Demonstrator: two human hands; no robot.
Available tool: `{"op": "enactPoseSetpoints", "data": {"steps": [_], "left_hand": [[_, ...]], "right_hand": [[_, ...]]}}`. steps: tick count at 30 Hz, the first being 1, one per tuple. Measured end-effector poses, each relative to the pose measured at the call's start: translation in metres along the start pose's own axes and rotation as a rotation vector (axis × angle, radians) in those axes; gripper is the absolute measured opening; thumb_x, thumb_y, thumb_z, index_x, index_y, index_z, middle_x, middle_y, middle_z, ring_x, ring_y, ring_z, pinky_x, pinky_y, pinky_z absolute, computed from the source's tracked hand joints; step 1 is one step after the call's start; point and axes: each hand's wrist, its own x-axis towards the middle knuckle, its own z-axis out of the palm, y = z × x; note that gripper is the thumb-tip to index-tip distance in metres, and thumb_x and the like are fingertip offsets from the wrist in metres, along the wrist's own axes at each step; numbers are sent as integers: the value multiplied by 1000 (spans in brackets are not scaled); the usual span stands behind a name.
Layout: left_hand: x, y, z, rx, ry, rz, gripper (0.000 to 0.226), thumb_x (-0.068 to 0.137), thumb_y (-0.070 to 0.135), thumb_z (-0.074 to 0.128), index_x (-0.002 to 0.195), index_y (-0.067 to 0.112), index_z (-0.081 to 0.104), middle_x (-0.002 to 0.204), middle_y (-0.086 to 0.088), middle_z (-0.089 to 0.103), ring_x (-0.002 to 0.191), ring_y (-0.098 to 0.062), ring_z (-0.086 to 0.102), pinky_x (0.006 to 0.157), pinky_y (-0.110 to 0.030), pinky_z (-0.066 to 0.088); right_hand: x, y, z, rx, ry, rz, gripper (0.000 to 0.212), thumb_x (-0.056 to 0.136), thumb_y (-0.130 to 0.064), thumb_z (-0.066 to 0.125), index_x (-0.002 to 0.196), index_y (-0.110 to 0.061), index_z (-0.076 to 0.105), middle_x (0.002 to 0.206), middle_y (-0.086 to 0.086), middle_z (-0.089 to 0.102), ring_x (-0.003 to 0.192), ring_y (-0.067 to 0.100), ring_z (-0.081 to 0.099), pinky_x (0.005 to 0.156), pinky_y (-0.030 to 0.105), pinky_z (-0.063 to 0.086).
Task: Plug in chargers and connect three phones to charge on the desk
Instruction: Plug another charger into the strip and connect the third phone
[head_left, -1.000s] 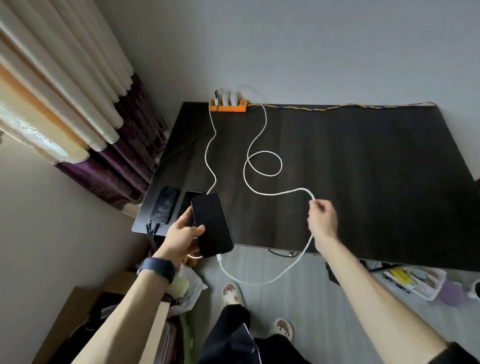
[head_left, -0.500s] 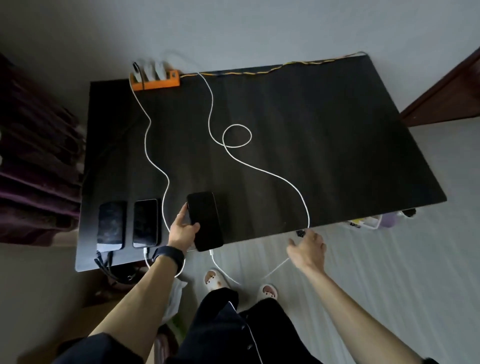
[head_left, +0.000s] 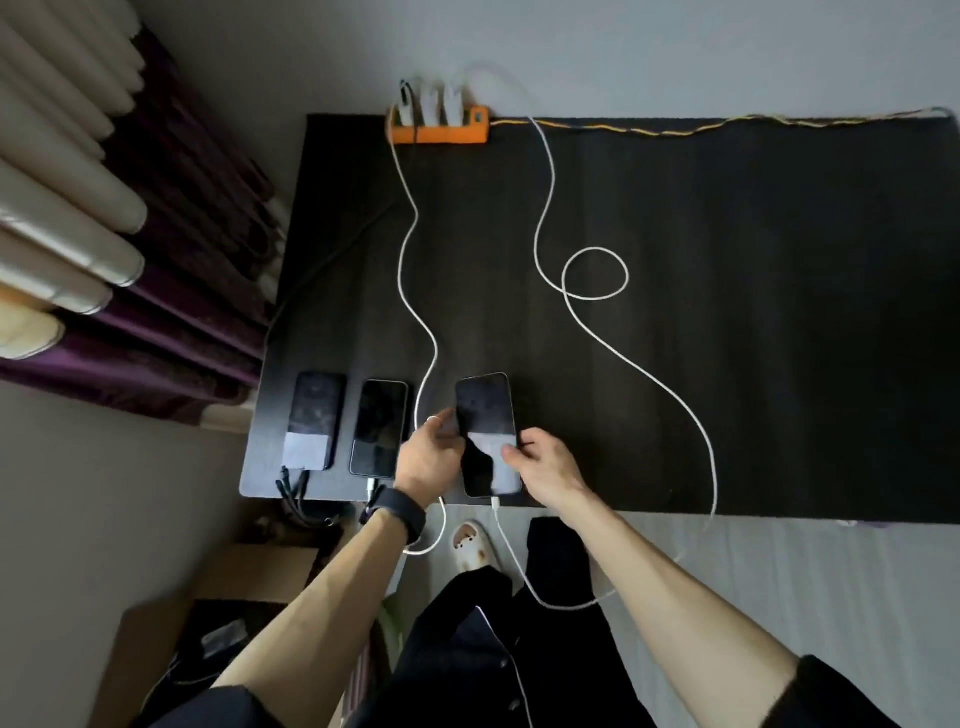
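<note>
Three dark phones lie along the front left of the black desk (head_left: 727, 260). The left phone (head_left: 313, 420) has a black cable at its near end. A white cable is plugged into the middle phone (head_left: 379, 427). The right phone (head_left: 485, 415) also has a white cable (head_left: 582, 332) in its near end, and this cable loops across the desk. My left hand (head_left: 428, 460) grips this phone's left edge, my right hand (head_left: 548, 465) its right edge. An orange power strip (head_left: 441, 130) with white chargers sits at the back edge.
Cream and purple curtains (head_left: 104, 234) hang left of the desk. A cardboard box (head_left: 260, 566) stands on the floor below the desk's front left corner. The strip's braided cord (head_left: 727, 124) runs along the back edge. Cable slack hangs off the front edge by my legs.
My right hand let go of the white cable and came left onto the right phone's edge. The phone now rests at the desk's front edge between both hands. The view shifted.
</note>
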Motion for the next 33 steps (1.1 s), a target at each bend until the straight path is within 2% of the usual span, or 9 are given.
{"op": "enactPoseSetpoints", "data": {"steps": [2, 4, 7, 10, 12, 17, 23, 29, 33], "left_hand": [[2, -13, -15, 199, 191, 99, 44, 93, 12, 57, 137, 18, 58, 132, -13, 61, 125, -31, 54, 109, -39, 41], [3, -32, -27, 432, 237, 122, 50, 95, 24, 55, 145, 23, 49, 151, -12, 43, 141, -33, 35, 118, -43, 28], [6, -65, -43, 763, 10, 31, 71, 98, 36, 48, 159, 33, 13, 169, 0, -2, 154, -28, -5, 122, -54, 8], [6, -80, -42, 769, -110, -20, 76, 100, 33, 41, 157, 39, -9, 166, 6, -22, 153, -26, -16, 122, -58, 5], [4, -80, -37, 744, -108, -34, 76, 101, 27, 38, 156, 40, -12, 165, 6, -24, 152, -29, -18, 123, -57, 6], [1, -79, -34, 701, -102, -57, 83, 97, 13, 37, 156, 37, -16, 164, 4, -27, 151, -31, -23, 125, -50, 10], [1, -67, -38, 761, -101, -87, 93, 91, 9, 44, 155, 43, -13, 164, 8, -26, 153, -27, -18, 120, -64, 2], [2, -65, -39, 749, -89, -100, 97, 86, 10, 48, 156, 40, -12, 165, 4, -22, 152, -31, -13, 122, -58, 7], [4, -71, -40, 829, -4, -37, 90, 88, 17, 48, 157, 41, -4, 167, 0, -7, 150, -39, -3, 121, -55, 11]], "right_hand": [[9, -6, 6, -85, 18, -19, 22, 93, -37, 64, 100, -17, 63, 91, -1, 74, 86, 22, 67, 75, 34, 50], [13, -10, 11, -129, 25, -28, 20, 94, -38, 63, 97, -18, 60, 81, -9, 71, 82, 20, 65, 70, 31, 46], [16, -12, 20, -170, 4, -24, 16, 95, -36, 62, 102, -22, 60, 75, -19, 64, 81, 14, 63, 67, 26, 46], [16, -10, 32, -172, -41, 13, 22, 95, -37, 60, 109, -20, 61, 97, -7, 72, 91, 18, 66, 75, 29, 49], [16, -8, 38, -171, -35, 48, 26, 95, -39, 60, 112, -19, 60, 102, -4, 72, 93, 19, 65, 76, 28, 46], [17, -12, 51, -287, 48, 69, 22, 94, -41, 61, 95, -18, 59, 78, -7, 69, 86, 23, 66, 70, 28, 43], [22, -24, 64, -389, 124, 34, 31, 93, -42, 63, 95, -11, 64, 97, 7, 74, 94, 27, 67, 78, 34, 52], [20, -29, 69, -447, 164, 60, 35, 94, -42, 63, 107, -9, 65, 111, 11, 71, 106, 31, 65, 84, 34, 49], [15, -31, 73, -500, 197, 53, 37, 94, -40, 63, 111, -7, 61, 116, 13, 67, 108, 32, 64, 87, 37, 49]]}}
